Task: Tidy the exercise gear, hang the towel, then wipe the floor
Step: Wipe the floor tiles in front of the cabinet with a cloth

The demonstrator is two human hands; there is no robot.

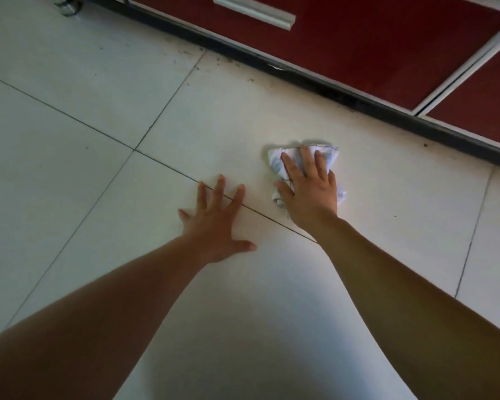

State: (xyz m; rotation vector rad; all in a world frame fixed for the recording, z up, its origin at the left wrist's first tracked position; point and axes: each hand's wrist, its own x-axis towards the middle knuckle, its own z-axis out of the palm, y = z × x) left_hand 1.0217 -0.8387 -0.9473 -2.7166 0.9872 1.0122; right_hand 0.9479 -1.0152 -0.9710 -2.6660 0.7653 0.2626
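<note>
Down on the floor (78, 82) now, pale tiles all around, and 2 bare arms reach forward from the bottom of the view. The right hand (311, 194) is flat on the cloth (274, 161), fingers straight and a little spread, pressing it onto the tile. Nothing curls round it, the palm and fingers simply lie on top. The cloth is a crumpled white wad with faint blue print and thin dark lines, and if that is writing it is too blurred to read. Bits of it poke out ahead of the fingertips, by the thumb and on the little-finger side. It sits on the tile near the cabinet (358, 53), clear of the black plinth (300, 75).

The left hand (214, 226) is spread wide, palm down on bare tile just beside the right one, holding nothing, thumb stuck out toward the right wrist. Its fingers cross a dark grout line (162, 164) that runs on under the right wrist.

Along the top are dark red cabinet fronts with a silver bar handle (254, 13) and white trim (471, 64) between 2 panels. Dark specks (228, 61) of dirt lie on the floor along the plinth. A bit of metal wire frame (67, 7) shows in the top left corner
</note>
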